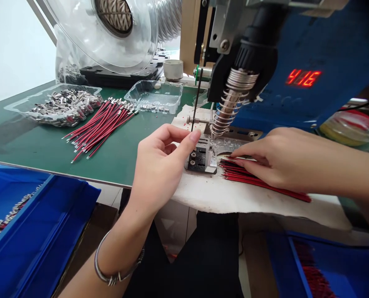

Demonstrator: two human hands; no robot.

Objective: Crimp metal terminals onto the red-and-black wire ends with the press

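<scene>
My left hand [161, 165] is at the small metal fixture [197, 159], thumb and forefinger pressed together at its top. Whatever lies between those fingertips is hidden. To the right, my right hand [273, 159] rests on a bundle of thin red and black wires [291, 195], its thumb and forefinger pinching at the wire ends. The bundle lies on a whitish cloth [209, 196]. Just above the fixture hangs a soldering iron tip wrapped in a coil spring [229, 109], with a thin dark rod close to my left fingertips.
On the green table, finished-looking red wires with metal connectors [102, 128] lie by a clear tray of loose connectors [66, 103]. Another clear tray [155, 97] stands behind. A blue machine with a red display [304, 78] fills the right. Blue bins [44, 223] sit below.
</scene>
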